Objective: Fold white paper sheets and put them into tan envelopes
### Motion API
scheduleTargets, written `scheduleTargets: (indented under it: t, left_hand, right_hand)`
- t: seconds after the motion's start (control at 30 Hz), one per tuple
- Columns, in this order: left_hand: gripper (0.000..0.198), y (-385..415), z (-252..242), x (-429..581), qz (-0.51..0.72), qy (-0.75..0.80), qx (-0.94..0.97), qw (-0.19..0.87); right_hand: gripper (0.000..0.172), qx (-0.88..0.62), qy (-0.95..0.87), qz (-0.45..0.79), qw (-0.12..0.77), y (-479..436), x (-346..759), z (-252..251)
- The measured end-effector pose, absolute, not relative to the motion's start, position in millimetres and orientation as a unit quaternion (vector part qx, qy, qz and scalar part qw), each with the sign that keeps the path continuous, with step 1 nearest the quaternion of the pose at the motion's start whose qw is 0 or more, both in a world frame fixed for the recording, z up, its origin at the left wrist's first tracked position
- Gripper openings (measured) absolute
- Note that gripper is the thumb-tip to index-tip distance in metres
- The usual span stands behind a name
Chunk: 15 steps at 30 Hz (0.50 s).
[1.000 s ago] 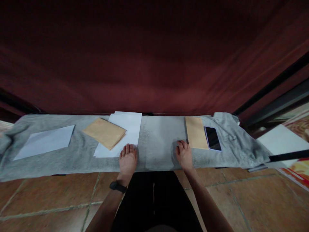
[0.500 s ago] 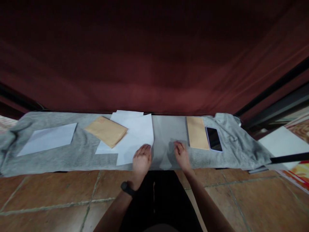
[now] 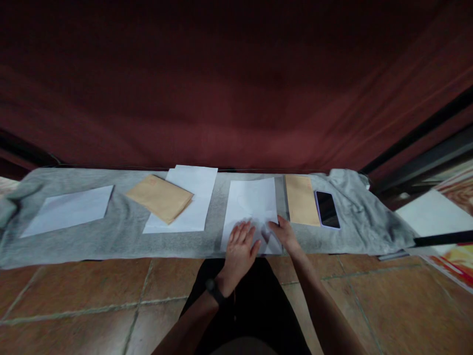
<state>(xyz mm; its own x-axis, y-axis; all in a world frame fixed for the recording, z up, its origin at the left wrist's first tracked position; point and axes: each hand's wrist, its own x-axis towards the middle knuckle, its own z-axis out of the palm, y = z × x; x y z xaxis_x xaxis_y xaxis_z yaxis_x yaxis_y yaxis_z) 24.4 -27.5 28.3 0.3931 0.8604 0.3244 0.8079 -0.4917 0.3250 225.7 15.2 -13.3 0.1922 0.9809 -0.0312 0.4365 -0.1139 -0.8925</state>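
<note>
A white sheet of paper (image 3: 251,197) lies in front of me on a smooth grey surface. My left hand (image 3: 241,246) rests flat on the sheet's near part with its fingers spread. At the sheet's right edge, my right hand (image 3: 284,233) has its thumb and fingers closed on the paper. More white sheets (image 3: 197,204) lie to the left, partly covered by a small pile of brown envelopes (image 3: 160,197). Just right of my right hand is another brown envelope (image 3: 302,201).
A phone (image 3: 327,209) lies beside the right envelope. At the far left is another white sheet (image 3: 70,211). Everything rests on a grey cloth (image 3: 125,241) over a narrow bench. A dark red curtain (image 3: 229,98) hangs behind; a black bar (image 3: 443,239) juts in at right.
The top white sheet has moved right, from the left stack to the middle, over the smooth grey surface. My left hand has moved right and spread flat; my right hand now grips the sheet's edge.
</note>
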Motion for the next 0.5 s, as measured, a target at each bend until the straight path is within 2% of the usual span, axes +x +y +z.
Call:
scheduleTargets:
  t: [0.17,0.3,0.37,0.5]
  left_hand:
    - [0.053,0,10,-7,0.173,0.578,0.797,-0.003]
    - [0.055,2,1,-8,0.15,0.581,0.8,0.002]
    - [0.054,3,1,-1,0.155,0.576,0.803,0.012]
    - [0.053,18,4,20,0.144,0.543,0.826,0.05]
  right_hand:
    - [0.029,-0.699,-0.544,0.296,0.357,19,228,-2]
    - [0.05,-0.76,-0.587,0.087,0.264,13,212,11]
    - [0.052,-0.742,-0.626,0.013,0.24,11,201,14]
    - [0.046,-0.653,-0.717,0.026,0.242,12,176,8]
